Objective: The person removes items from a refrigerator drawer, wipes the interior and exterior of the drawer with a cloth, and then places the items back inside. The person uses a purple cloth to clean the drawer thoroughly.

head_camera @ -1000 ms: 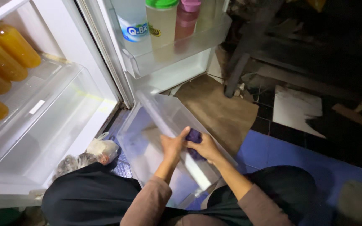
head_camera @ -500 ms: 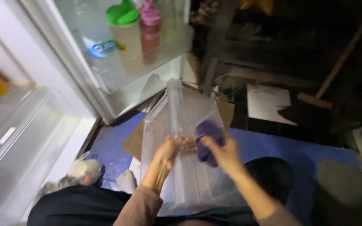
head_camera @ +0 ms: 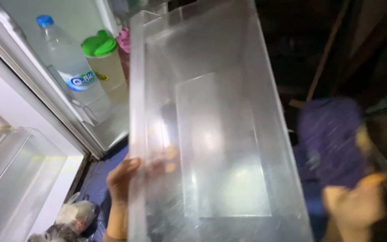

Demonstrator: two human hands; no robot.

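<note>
My left hand point(head_camera: 122, 179) grips the left wall of the clear bin point(head_camera: 211, 134), which fills mid-frame, tilted up. My right hand point(head_camera: 359, 201), blurred at lower right, clutches a purple cloth point(head_camera: 330, 143) beside it. The bin is out and empty; streaks suggest wiping isn't finished. Bottles point(head_camera: 68, 67) stand in the fridge door point(head_camera: 104, 130) upper left; dark room right.

left hand point(head_camera: 121, 179) grips left wall of clear plastic drawer point(head_camera: 211, 134), drawer lifted and tilted | right hand point(head_camera: 359, 201) blurred, clutching purple cloth point(head_camera: 330, 139) just right of drawer | water bottle point(head_camera: 66, 67), green-lidded jar point(head_camera: 104, 62) on fridge door shelf point(head_camera: 113, 127) behind
</note>
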